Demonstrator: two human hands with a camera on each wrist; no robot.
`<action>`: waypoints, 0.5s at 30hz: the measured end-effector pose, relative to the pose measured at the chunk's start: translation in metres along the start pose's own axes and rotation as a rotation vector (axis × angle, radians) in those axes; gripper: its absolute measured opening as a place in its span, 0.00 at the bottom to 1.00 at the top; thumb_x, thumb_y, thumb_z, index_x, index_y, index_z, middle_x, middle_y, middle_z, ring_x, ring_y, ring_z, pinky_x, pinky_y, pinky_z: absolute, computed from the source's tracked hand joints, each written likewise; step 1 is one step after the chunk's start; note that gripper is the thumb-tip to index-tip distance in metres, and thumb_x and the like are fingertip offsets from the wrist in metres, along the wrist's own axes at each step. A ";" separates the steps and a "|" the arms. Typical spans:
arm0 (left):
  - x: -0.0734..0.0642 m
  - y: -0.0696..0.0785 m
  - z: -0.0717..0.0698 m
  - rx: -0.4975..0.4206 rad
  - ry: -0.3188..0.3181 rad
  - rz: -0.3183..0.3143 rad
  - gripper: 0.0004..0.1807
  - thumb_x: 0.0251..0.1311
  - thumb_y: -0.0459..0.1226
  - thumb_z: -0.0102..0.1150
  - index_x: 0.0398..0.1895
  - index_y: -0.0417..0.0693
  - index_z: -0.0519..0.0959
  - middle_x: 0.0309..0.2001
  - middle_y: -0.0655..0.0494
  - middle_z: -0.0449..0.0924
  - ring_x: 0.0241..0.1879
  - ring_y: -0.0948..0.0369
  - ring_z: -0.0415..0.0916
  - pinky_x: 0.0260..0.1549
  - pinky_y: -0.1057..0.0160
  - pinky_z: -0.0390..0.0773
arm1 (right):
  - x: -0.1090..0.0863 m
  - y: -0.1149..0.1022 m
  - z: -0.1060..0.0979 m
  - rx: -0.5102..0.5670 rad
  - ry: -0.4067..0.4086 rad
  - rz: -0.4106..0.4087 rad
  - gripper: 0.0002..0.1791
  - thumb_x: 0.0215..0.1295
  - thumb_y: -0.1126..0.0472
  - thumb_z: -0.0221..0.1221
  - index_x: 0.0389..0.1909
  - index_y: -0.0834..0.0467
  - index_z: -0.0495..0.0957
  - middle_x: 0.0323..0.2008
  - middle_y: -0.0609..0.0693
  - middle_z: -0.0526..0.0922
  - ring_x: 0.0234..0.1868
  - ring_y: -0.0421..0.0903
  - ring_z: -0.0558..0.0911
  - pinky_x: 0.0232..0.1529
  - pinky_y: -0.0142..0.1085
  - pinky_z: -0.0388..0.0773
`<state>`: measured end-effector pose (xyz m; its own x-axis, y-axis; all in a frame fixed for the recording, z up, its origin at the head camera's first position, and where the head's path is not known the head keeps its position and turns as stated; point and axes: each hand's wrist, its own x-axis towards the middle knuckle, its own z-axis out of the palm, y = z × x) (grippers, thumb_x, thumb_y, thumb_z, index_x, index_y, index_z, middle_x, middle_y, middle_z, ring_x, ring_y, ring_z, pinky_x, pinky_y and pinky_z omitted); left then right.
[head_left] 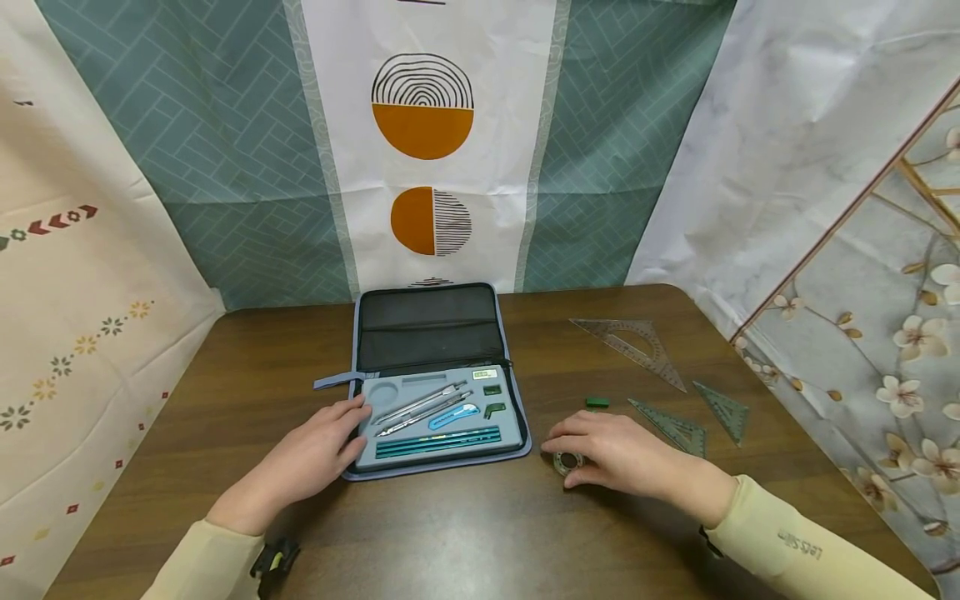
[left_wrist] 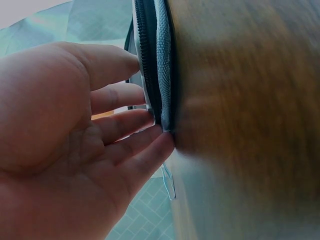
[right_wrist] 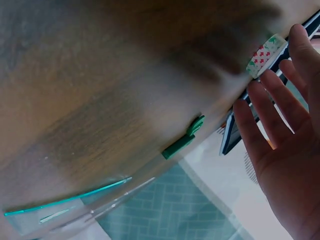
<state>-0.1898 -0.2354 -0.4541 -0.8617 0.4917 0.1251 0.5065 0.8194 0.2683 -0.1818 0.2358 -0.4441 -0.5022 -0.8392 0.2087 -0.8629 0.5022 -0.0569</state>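
The tape [right_wrist: 267,56] is flanked by the thumb and fingers of the right hand [head_left: 622,454], the nearer hand; the gap is narrow, but whether the roll is pinched cannot be told. Left of it the case [head_left: 435,346] is spread, its left edge touched by the loosely extended left hand [head_left: 322,442]. Beyond the tape, a green piece [head_left: 597,402] is seen.

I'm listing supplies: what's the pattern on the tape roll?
Tape roll: red and green marks on white, clearest in the right wrist view.
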 end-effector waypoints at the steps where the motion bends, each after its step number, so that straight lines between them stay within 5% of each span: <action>1: 0.000 0.000 0.000 0.001 -0.001 -0.001 0.27 0.77 0.38 0.68 0.73 0.34 0.79 0.76 0.32 0.72 0.73 0.34 0.72 0.65 0.33 0.78 | 0.000 -0.001 0.000 0.000 -0.002 0.001 0.28 0.64 0.47 0.79 0.63 0.52 0.88 0.59 0.44 0.87 0.59 0.44 0.86 0.56 0.45 0.87; 15: 0.001 0.000 0.000 0.009 -0.008 -0.004 0.27 0.77 0.39 0.69 0.73 0.33 0.79 0.76 0.32 0.72 0.73 0.34 0.73 0.65 0.33 0.78 | -0.008 -0.004 0.006 0.009 0.038 -0.013 0.25 0.63 0.54 0.81 0.61 0.52 0.88 0.56 0.43 0.86 0.56 0.42 0.86 0.53 0.41 0.87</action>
<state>-0.1905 -0.2350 -0.4542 -0.8633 0.4910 0.1168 0.5037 0.8237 0.2604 -0.1747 0.2397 -0.4514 -0.4883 -0.8372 0.2460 -0.8700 0.4891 -0.0623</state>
